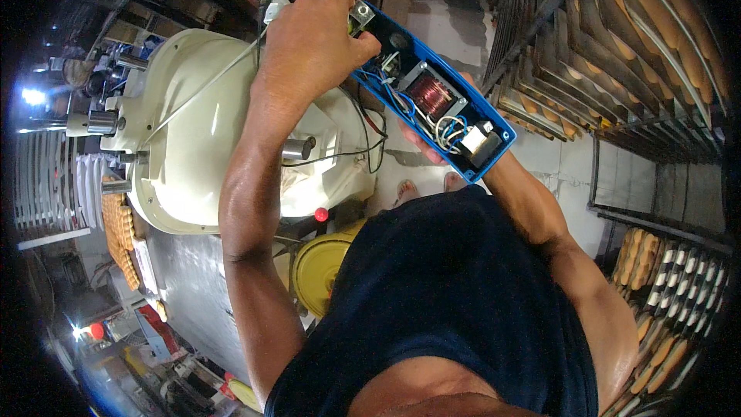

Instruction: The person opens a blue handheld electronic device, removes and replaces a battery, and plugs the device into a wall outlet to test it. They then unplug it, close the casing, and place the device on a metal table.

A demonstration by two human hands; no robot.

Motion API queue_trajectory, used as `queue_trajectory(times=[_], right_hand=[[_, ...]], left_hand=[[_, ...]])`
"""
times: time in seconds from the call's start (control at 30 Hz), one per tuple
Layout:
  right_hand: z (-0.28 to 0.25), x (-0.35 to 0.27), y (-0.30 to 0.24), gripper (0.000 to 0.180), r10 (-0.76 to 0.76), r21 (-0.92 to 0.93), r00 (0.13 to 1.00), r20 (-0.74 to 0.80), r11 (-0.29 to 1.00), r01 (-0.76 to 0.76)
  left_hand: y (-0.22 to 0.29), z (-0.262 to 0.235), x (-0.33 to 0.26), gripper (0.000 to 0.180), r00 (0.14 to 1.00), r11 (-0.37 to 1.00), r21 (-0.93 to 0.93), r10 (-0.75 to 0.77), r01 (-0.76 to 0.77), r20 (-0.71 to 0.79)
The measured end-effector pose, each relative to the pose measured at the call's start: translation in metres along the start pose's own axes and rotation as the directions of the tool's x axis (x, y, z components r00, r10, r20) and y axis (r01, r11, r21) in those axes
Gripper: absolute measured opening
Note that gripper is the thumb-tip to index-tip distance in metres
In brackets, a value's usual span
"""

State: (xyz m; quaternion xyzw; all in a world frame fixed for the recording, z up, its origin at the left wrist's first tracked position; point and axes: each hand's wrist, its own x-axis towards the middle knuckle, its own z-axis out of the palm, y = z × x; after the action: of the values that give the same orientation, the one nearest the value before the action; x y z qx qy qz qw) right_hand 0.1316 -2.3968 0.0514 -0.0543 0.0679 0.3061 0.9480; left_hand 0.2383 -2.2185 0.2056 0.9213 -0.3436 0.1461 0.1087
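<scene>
- We see the open blue box [477, 104] just right of the cream machine [197, 120], tilted so its far-left end is highest.
- Our left hand [312, 38], at the machine's upper right, grasps that end of the box, thumb over the rim.
- Our right hand [423, 143], farther right of the machine, grips the box from beneath, partly hidden by it.
- Inside we find a copper-coloured coil [434, 96], loose wires [444, 133] and a white block [475, 140].
- Below the machine we have a round yellow lid [316, 270]; well to its right, loaded racks [625, 46].
</scene>
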Motion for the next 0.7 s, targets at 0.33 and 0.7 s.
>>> queue_trajectory(times=[0.33, 0.7], right_hand=[[-0.010, 0.001, -0.006, 0.078, -0.103, -0.033, 0.978, -0.183, 0.995, 0.099], [-0.023, 0.009, -0.019, 0.068, -0.152, -0.180, 0.988, -0.017, 0.973, 0.146]], left_hand=[[0.015, -0.010, -0.003, 0.036, 0.999, 0.997, -0.074, -0.018, 0.016, -0.027], [0.006, 0.013, 0.001, 0.041, 0.997, 0.996, -0.038, -0.076, 0.077, 0.010]])
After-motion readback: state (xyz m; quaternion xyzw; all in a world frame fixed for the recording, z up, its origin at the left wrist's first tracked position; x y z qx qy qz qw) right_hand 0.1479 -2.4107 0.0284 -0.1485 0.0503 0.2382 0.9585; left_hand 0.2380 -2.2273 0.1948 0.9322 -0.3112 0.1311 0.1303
